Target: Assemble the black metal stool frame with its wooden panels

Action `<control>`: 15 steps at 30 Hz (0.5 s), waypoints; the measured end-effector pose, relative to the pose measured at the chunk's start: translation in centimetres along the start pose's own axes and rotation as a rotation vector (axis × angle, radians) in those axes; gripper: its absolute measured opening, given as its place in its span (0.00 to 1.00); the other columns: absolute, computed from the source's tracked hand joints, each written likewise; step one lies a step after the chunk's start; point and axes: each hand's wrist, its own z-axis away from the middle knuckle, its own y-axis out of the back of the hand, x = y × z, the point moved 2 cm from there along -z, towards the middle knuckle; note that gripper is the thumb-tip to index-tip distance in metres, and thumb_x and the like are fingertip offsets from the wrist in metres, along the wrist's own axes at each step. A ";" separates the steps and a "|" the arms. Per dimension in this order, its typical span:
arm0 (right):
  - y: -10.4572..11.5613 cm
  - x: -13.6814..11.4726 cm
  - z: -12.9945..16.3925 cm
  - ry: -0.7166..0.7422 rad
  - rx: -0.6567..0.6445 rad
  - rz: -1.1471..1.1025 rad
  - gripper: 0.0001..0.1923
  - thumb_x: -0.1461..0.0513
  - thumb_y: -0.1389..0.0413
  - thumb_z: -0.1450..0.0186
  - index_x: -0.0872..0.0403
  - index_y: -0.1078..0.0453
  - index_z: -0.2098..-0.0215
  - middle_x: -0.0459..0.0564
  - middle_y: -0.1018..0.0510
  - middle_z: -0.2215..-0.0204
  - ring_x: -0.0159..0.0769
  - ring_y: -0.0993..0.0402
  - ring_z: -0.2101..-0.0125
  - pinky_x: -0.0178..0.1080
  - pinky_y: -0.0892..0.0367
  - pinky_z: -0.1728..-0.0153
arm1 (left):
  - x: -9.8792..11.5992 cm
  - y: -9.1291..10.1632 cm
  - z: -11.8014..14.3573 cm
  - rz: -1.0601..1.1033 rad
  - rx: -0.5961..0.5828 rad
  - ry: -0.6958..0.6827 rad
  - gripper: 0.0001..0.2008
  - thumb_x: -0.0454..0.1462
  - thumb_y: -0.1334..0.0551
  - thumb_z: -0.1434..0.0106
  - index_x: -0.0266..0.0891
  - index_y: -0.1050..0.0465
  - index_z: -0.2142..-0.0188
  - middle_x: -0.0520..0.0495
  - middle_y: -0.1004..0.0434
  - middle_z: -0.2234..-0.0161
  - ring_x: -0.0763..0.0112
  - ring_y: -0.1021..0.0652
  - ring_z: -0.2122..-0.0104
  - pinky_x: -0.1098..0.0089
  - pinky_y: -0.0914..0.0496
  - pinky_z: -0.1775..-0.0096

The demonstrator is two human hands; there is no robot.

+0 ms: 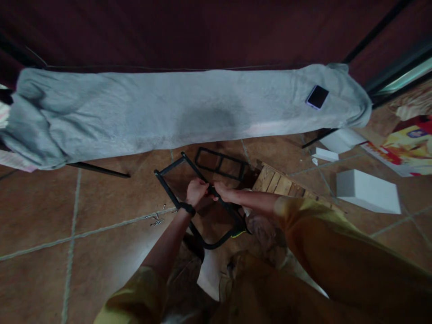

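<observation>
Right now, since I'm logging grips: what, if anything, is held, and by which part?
A black, rectangular tubular frame; the left hand and right hand hold it near the middle of its right long bar. Finger detail is unclear.

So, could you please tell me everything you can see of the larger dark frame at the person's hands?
The larger dark frame is an open, roughly rectangular piece of slim black tubing, apparently metal, with a rounded near corner and small knob-like far corners. A yellow-green patch shows near its lower right. It lies slanted in view, in front of the person; whether it rests on the floor is unclear. The left hand and right hand meet at its right-hand long bar; their exact grip is too small to tell.
</observation>
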 end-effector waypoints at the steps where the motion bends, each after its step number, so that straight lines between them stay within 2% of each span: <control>1: 0.1 0.0 0.0 -0.005 0.012 0.003 0.13 0.63 0.60 0.34 0.56 0.36 0.69 0.44 0.33 0.88 0.27 0.43 0.90 0.28 0.57 0.92 | 0.0 0.3 0.0 -0.037 0.020 -0.002 0.08 0.39 0.37 0.49 0.38 0.32 0.79 0.51 0.33 0.85 0.73 0.31 0.82 0.72 0.43 0.79; 5: 0.3 0.0 0.3 -0.019 0.022 0.027 0.12 0.61 0.59 0.33 0.55 0.37 0.69 0.44 0.34 0.88 0.27 0.42 0.90 0.27 0.55 0.92 | 0.0 1.1 -0.1 -0.121 0.122 -0.008 0.10 0.41 0.33 0.54 0.39 0.31 0.75 0.52 0.30 0.81 0.70 0.28 0.77 0.72 0.42 0.76; 7: 0.3 0.0 0.3 -0.028 0.029 0.040 0.13 0.60 0.59 0.32 0.55 0.38 0.70 0.44 0.34 0.88 0.27 0.42 0.90 0.27 0.55 0.92 | 0.0 1.1 -0.2 -0.115 0.133 -0.006 0.10 0.40 0.33 0.55 0.39 0.30 0.75 0.52 0.29 0.80 0.70 0.28 0.76 0.72 0.41 0.75; 11: 0.3 -0.1 0.1 -0.042 0.047 0.055 0.14 0.58 0.61 0.31 0.54 0.40 0.70 0.43 0.35 0.88 0.27 0.42 0.90 0.27 0.55 0.92 | -0.2 1.0 -0.4 -0.016 0.042 -0.003 0.10 0.41 0.33 0.55 0.37 0.29 0.79 0.50 0.29 0.82 0.69 0.28 0.78 0.71 0.40 0.75; 15: 0.3 -0.4 0.1 -0.051 0.065 0.043 0.12 0.59 0.59 0.31 0.54 0.41 0.70 0.41 0.36 0.87 0.26 0.42 0.90 0.27 0.55 0.91 | -0.9 1.0 -0.9 0.141 -0.056 0.002 0.10 0.41 0.33 0.54 0.35 0.26 0.77 0.49 0.27 0.82 0.69 0.27 0.78 0.72 0.39 0.77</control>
